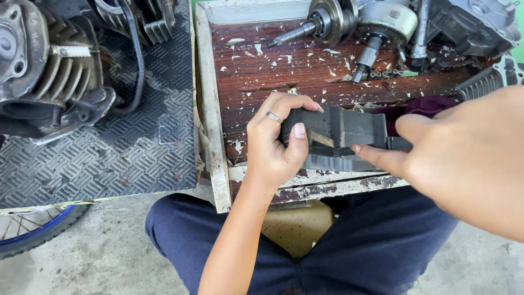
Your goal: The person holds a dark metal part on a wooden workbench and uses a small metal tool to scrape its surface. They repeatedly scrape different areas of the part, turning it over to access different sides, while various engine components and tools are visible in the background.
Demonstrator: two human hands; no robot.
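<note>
Hands grip dark metal part point(333, 131) mid-frame: left hand point(275, 142) clamps its end steady, right hand point(436, 158) pinches other end above wooden desk point(262, 71).

No packages, labels, signs or screens are in view.

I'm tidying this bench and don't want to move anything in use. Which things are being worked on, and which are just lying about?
In hand:
- dark metal part, gripped by the left hand
- right hand, fingers on that part
- dark red cloth, just behind it

Lying about:
- crankshaft and shaft piece
- finned engine cylinder on the rubber mat
- bicycle wheel
- wooden tray
</note>
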